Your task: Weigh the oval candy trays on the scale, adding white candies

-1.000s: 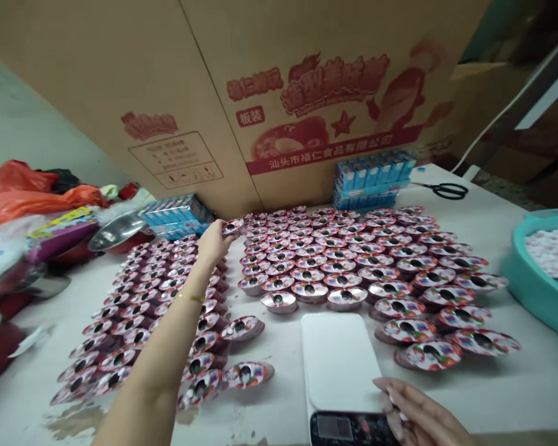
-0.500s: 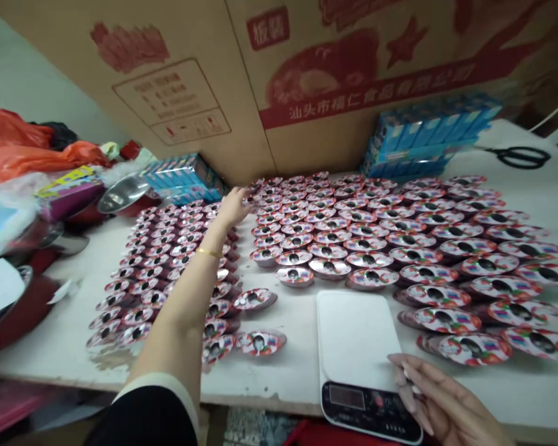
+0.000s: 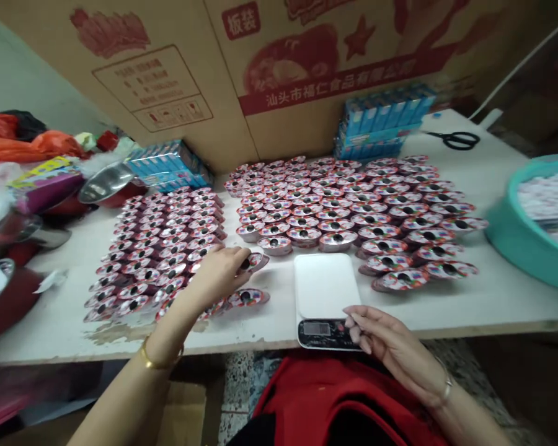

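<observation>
Near the scale [image 3: 328,288], the left hand [image 3: 219,272] seemingly pinches 1 pouch [image 3: 258,261], its long axis pointing right, slightly away.

Across my white table [image 3: 497,298] stand two blocks of oval-topped packs [image 3: 303,221], mostly in close rows. A white scale [image 3: 328,286] sits at the edge nearest me. Two blue box stacks [image 3: 376,127] and black scissors [image 3: 460,147] lie farther back; a teal basin [image 3: 509,229] stands to my right.
</observation>
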Available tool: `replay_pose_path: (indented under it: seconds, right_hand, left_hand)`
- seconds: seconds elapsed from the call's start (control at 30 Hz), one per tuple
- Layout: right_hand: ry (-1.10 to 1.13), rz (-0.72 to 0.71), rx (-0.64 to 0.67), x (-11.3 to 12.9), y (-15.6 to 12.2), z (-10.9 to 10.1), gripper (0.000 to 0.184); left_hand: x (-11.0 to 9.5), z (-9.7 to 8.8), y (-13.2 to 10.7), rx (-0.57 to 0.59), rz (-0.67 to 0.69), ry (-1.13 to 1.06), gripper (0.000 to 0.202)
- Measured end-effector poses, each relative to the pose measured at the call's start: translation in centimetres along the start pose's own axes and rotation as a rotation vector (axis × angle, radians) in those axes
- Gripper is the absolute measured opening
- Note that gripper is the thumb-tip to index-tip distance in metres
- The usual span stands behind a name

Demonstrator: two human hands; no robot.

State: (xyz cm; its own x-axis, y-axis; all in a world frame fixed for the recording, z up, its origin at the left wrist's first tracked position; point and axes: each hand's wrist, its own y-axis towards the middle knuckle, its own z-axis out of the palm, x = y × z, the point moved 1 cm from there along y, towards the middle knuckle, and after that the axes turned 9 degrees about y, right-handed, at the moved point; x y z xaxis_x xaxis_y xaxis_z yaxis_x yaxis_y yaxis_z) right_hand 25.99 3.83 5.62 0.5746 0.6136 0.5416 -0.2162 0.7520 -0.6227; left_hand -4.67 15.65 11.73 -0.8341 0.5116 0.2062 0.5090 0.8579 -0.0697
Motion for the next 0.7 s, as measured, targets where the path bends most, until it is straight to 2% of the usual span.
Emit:
replay_pose_path:
  seconds: [0.1,0.17,0.27,0.33,0.4,0.5,0.6,0.7]
  right_hand:
    - [-0.023,-0.007,0.022,-0.3,-0.8,-0.5,0.034]
    - [-0.054,-0.012,0.038,-0.4,-1.2,-0.9,0.033]
    - [-0.095,-0.039,0.061,-0.5,-1.8,-1.5,0.034]
    - [-0.118,-0.057,0.067,-0.4,-2.1,-2.0,0.035]
    - [-0.137,-0.069,0.061,-0.2,-2.4,-2.4,0.035]
    - [-0.131,-0.094,0.031,0.2,-2.8,-3.0,0.037]
    - [-0.132,-0.094,-0.014,0.8,-3.0,-3.2,0.040]
    - [-0.184,-0.087,-0.023,1.3,-2.9,-3.2,0.036]
  left_hand:
    - [-3.7,-3.1,1.2,-0.082,0.097,-0.009,0.019]
    - [-6.9,-3.9,2.5,-0.079,0.200,-0.054,0.020]
    - [-11.2,-3.3,4.9,-0.042,0.321,-0.102,0.016]
    - [-13.0,-2.4,6.3,-0.021,0.354,-0.101,0.016]
    - [-13.6,-1.9,7.1,-0.003,0.363,-0.097,0.018]
    - [-12.7,-2.1,6.6,-0.031,0.353,-0.126,0.030]
    - [-10.9,-2.7,4.1,-0.109,0.279,-0.186,0.042]
    - [-9.7,-2.4,0.6,-0.162,0.110,-0.304,0.037]
